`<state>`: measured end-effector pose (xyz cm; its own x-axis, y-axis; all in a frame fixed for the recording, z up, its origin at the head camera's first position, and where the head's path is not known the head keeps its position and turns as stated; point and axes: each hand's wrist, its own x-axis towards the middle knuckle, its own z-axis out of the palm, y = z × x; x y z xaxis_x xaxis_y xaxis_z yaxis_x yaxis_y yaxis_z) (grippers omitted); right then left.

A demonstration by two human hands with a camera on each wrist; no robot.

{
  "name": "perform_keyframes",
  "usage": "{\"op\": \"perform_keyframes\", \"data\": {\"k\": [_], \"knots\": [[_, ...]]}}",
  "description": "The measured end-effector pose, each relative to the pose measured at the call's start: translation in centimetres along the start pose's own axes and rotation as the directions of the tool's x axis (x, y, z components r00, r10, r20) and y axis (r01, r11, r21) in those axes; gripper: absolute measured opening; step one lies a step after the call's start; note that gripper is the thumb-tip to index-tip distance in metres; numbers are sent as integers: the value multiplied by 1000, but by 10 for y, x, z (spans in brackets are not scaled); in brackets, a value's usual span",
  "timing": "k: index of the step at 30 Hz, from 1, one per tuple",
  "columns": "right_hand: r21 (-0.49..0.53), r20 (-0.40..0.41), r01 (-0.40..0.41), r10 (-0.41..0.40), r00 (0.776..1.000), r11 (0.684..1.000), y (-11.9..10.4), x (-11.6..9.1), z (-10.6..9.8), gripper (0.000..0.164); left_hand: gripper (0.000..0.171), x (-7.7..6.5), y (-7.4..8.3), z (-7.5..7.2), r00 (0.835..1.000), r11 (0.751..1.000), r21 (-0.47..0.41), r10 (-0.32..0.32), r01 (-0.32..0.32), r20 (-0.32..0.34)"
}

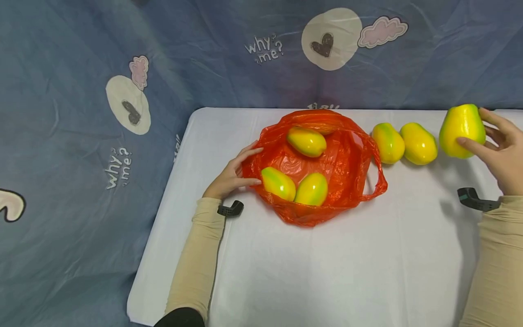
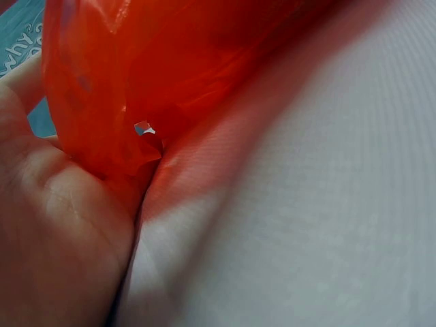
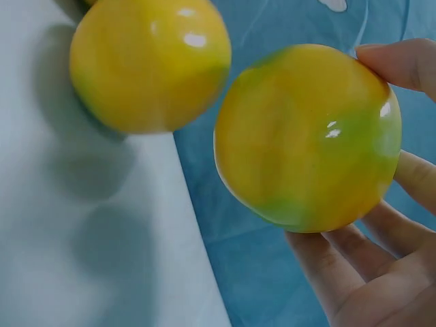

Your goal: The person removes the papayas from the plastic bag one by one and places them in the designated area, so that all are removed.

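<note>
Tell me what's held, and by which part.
The right hand holds a fruit by its right side; the left hand touches the bag at its left, grip unclear.

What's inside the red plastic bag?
Inside the red plastic bag: one glossy yellow oval fruit at the back, two yellow-green ones in front. What the bag's folds cover can't be seen.

The bare left hand (image 2: 61,231) touches a crinkled, translucent red plastic bag (image 2: 157,61) over a flat white surface (image 2: 327,218).
</note>
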<state>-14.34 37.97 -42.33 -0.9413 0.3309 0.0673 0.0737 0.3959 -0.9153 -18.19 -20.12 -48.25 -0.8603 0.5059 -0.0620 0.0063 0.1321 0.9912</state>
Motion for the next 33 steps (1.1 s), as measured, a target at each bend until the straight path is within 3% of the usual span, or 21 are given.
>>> {"op": "perform_keyframes", "data": {"k": [8, 16, 23, 33], "knots": [[-94, 25, -90, 92, 995, 992, 9, 3, -1, 67, 79, 0, -1, -1, 1000, 1000, 18, 3, -3, -1], [-193, 84, -126, 144, 986, 973, 19, 5, -2, 67, 79, 1, -1, -1, 1000, 1000, 15, 10, -10, 1], [-269, 165, -116, 164, 972, 956, 24, 5, 0, 68, 80, 1, -2, 0, 1000, 1000, 11, 16, -16, 4], [-271, 221, -116, 179, 959, 956, 33, 7, 0, 69, 81, 1, -1, -1, 1000, 1000, 11, 22, -22, 7]]}}
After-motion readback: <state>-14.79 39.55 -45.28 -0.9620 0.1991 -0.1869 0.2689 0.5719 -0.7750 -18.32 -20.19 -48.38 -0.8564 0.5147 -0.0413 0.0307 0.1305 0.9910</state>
